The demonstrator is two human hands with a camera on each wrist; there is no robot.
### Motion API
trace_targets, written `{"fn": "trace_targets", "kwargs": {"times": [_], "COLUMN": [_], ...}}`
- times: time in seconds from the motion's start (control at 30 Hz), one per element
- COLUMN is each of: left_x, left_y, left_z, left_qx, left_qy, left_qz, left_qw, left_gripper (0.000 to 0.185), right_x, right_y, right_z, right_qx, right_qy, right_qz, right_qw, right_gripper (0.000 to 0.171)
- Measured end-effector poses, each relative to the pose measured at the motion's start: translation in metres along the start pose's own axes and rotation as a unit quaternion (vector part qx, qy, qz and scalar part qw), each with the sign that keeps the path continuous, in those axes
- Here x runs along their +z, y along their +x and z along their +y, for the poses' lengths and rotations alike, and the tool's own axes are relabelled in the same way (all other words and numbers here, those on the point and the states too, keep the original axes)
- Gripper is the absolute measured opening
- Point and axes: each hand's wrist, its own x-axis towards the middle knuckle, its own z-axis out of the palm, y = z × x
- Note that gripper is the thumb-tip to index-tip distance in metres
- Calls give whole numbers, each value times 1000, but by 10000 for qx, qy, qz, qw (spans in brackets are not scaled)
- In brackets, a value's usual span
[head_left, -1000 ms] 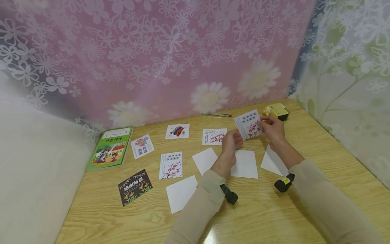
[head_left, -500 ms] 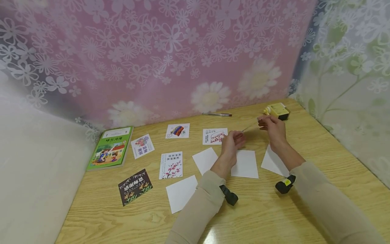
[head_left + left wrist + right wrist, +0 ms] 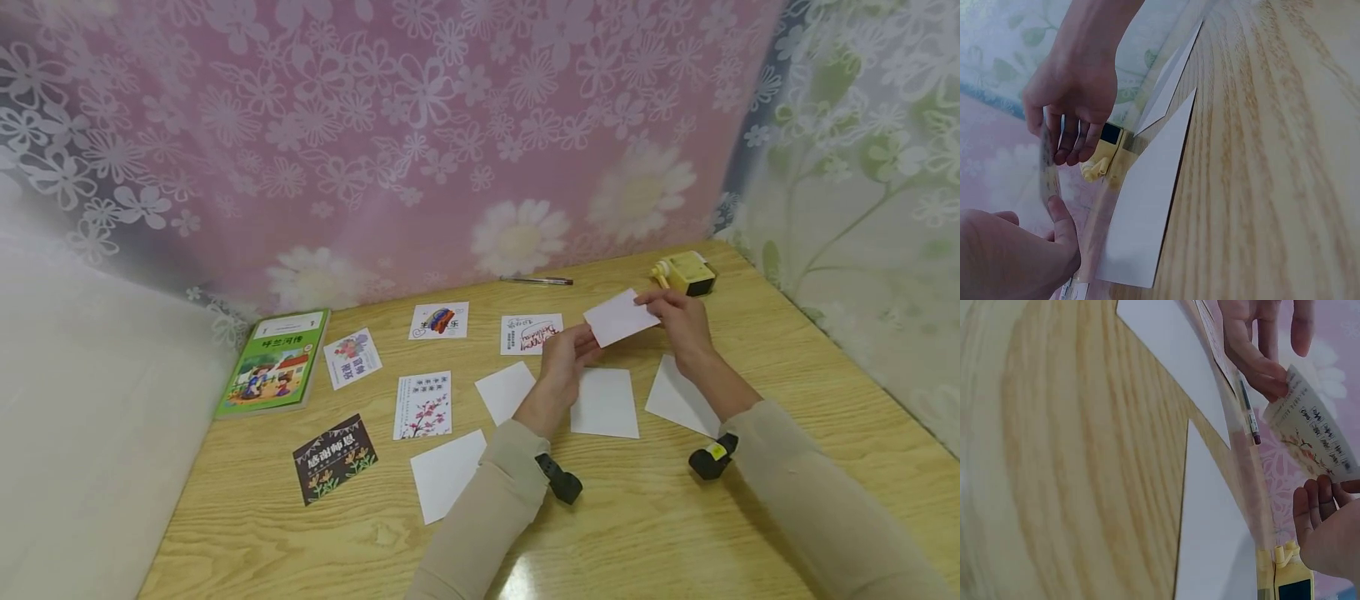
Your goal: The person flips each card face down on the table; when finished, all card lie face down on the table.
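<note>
A small card (image 3: 621, 318) is held tilted above the table between both hands, its blank white side facing up in the head view. The right wrist view shows its underside, printed with dark characters and a pink blossom branch. My right hand (image 3: 681, 332) pinches the card's right end, thumb against fingers. At the opposite edge my left hand (image 3: 558, 367) holds it by thumb and fingertips, the other fingers fairly straight. Below the hands lie blank white cards, one in the middle (image 3: 604, 403) and another (image 3: 681, 396) under the right wrist.
More cards lie leftward: a birthday card (image 3: 530, 333), a blossom card (image 3: 423, 406), a black card (image 3: 335, 458) and others. A green book (image 3: 273, 362) sits at the far left. A pen (image 3: 536, 281) and a yellow box-shaped object (image 3: 686, 273) are near the back edge.
The card has turned over between the hands: its printed side faced up first, then it stood edge-on, and now the blank side faces up. Both hands stay in nearly the same place.
</note>
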Motion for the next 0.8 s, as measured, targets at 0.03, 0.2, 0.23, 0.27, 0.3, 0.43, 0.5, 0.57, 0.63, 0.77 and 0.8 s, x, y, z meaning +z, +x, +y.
{"fn": "trace_targets", "kwargs": {"times": [0.03, 0.2, 0.23, 0.27, 0.3, 0.43, 0.5, 0.57, 0.63, 0.77, 0.8], "left_x": [-1, -3, -3, -3, -3, -3, -2, -2, -1, 0, 0], "left_y": [0, 0, 0, -1, -1, -3, -3, -2, -2, -3, -3], "left_z": [0, 2, 2, 3, 4, 6, 6, 6, 6, 5, 5], "left_qx": [-17, -174, -203, -227, -260, -313, -347, -385, -414, -418, -407], "left_qy": [27, 66, 112, 160, 200, 279, 221, 168, 102, 42, 38], "left_qz": [-6, -38, -52, -53, -55, -4, 37, 75, 86, 65, 53], "left_qw": [10000, 9998, 9997, 9996, 9994, 9991, 9991, 9991, 9991, 9991, 9992], "left_gripper": [27, 31, 31, 32, 32, 32, 32, 31, 30, 31, 31], "right_x": [-1, -4, -4, -4, -4, -3, -3, -3, -3, -4, -4], "right_y": [0, 0, 0, 0, -1, -2, -3, -3, -3, -4, -4], "right_z": [1, 6, 7, 7, 7, 6, 5, 5, 4, 4, 4], "right_qx": [-5, -89, -119, -143, -162, -163, -149, -152, -177, -217, -228], "right_qy": [-192, -789, -854, -903, -939, -1139, -1282, -1400, -1449, -1561, -1597], "right_qz": [6, 62, 75, 91, 106, 148, 181, 223, 265, 308, 306], "right_qw": [9998, 9968, 9962, 9958, 9954, 9932, 9915, 9898, 9889, 9870, 9864], "right_gripper": [30, 32, 33, 34, 35, 33, 31, 30, 30, 30, 30]}}
